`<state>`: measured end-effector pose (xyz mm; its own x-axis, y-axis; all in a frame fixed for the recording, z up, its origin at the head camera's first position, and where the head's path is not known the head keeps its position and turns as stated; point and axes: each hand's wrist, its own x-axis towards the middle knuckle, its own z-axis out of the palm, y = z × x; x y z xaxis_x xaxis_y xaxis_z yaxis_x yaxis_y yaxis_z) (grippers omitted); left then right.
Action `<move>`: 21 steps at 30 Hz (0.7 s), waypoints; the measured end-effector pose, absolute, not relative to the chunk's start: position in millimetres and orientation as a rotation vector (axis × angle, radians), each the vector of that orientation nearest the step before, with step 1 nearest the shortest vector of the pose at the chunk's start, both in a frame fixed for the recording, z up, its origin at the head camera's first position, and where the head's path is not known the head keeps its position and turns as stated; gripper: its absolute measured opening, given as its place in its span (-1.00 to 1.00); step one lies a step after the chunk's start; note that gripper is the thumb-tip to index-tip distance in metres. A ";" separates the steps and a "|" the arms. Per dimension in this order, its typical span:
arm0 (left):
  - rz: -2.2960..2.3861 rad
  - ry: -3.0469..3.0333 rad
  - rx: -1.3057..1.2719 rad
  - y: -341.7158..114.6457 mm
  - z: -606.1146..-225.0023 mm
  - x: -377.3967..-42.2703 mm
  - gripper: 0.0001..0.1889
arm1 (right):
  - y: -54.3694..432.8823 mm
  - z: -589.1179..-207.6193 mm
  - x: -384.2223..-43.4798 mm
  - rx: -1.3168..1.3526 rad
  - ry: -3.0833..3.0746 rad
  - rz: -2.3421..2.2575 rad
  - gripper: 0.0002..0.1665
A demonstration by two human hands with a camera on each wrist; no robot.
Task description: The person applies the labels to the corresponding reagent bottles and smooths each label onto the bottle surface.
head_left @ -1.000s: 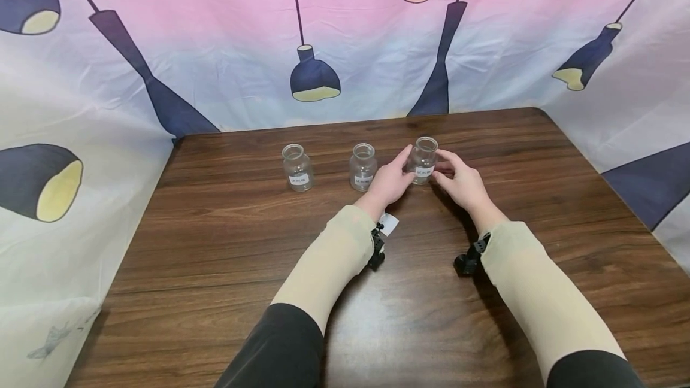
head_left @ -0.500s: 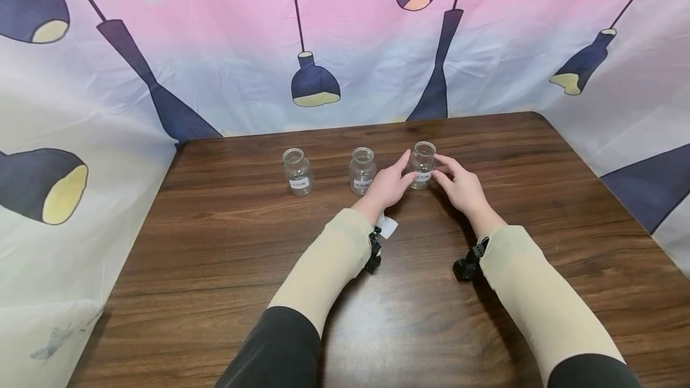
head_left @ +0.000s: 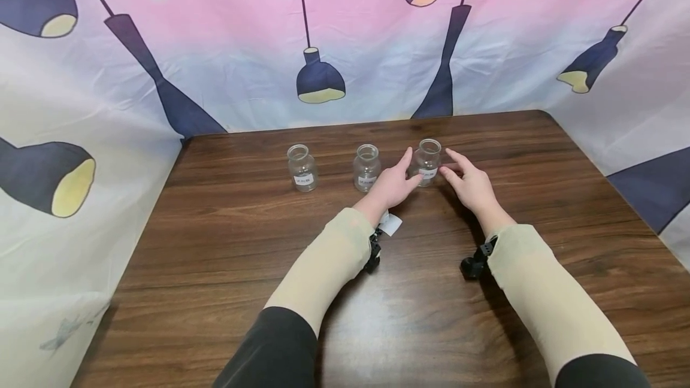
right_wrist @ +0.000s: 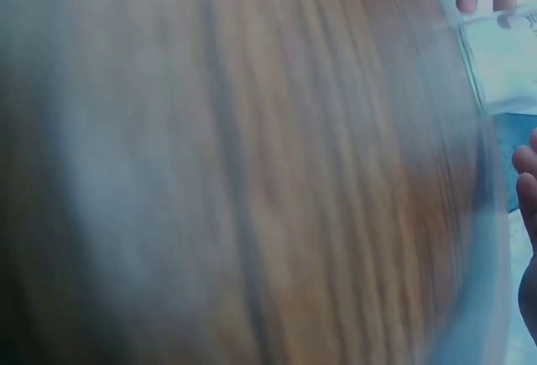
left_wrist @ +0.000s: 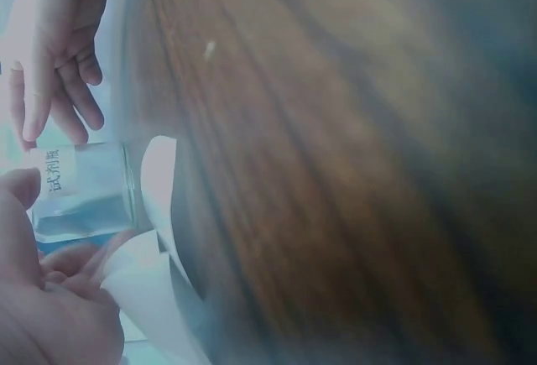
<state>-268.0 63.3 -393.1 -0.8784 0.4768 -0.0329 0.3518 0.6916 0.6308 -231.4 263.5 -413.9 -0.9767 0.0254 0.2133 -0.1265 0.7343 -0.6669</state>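
A clear glass jar with a white label (head_left: 428, 160) stands upright at the back right of the table, open-mouthed. On its left side is my left hand (head_left: 389, 187), thumb at the front by the label and fingers extended along the glass. To its right my right hand (head_left: 473, 188) has its fingers loosely spread, a small gap from the glass. The left wrist view shows the label's printed characters on the jar (left_wrist: 92, 193) between both hands. Two matching jars stand in a row further left: a middle jar (head_left: 366, 163) and a left jar (head_left: 302, 166).
The brown wooden table (head_left: 226, 268) has its far edge just behind the jars. A patterned cloth backdrop (head_left: 242, 64) rises behind and at the sides. A white paper tag (head_left: 390, 224) shows beside my left wrist, and a black wrist camera (head_left: 475, 262) hangs from my right.
My right hand has drawn slightly away from the right jar, widening the gap. The left hand stays by its left side. The jars keep their row; the head view shifts slightly.
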 end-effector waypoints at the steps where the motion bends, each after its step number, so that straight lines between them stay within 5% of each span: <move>1: 0.949 2.711 0.669 62.3 -392.7 -266.7 -0.24 | 265.6 -413.4 -231.3 0.078 -2.729 1.070 -0.32; 21: 1.087 2.550 0.962 34.9 -387.5 -234.7 -0.34 | 315.5 -413.1 -202.9 0.058 -2.760 0.950 -0.29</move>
